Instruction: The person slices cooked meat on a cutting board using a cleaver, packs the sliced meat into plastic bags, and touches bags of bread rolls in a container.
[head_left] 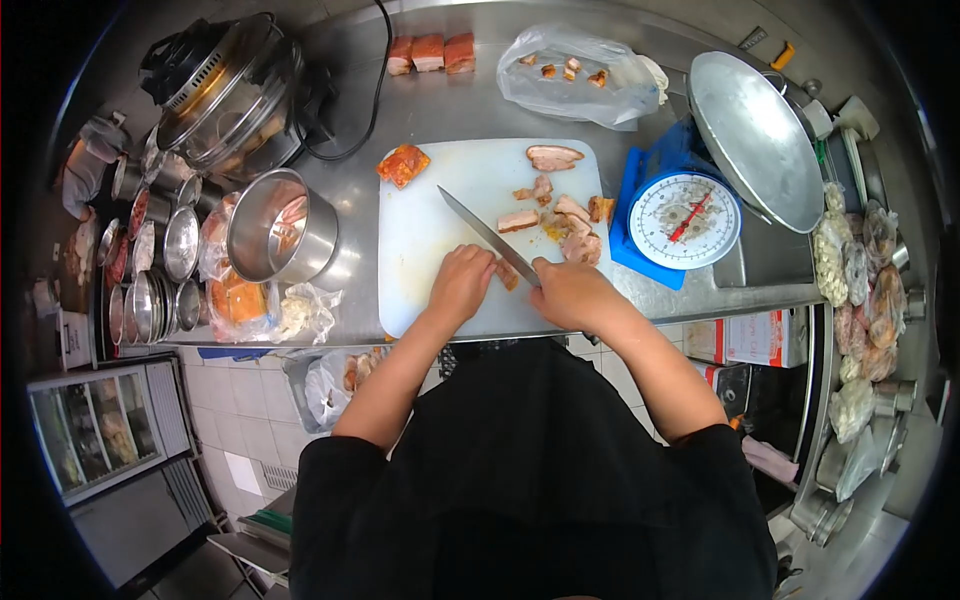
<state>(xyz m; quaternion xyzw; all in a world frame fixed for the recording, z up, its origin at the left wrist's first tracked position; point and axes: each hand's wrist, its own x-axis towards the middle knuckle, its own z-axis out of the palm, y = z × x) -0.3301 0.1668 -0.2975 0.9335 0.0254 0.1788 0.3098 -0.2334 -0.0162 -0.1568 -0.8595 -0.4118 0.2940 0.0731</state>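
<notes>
A long grey steel knife [487,230] is gripped by the right hand [575,296]. A small brown meat strip [508,275] is found near, on the white rectangular board [420,222], beside the left hand [461,287] (its hold cannot be determined).

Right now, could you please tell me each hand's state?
Left hand: fingers curled, beside a small meat piece; whether it grips the piece cannot be told.
Right hand: closed, holding the knife.
</notes>
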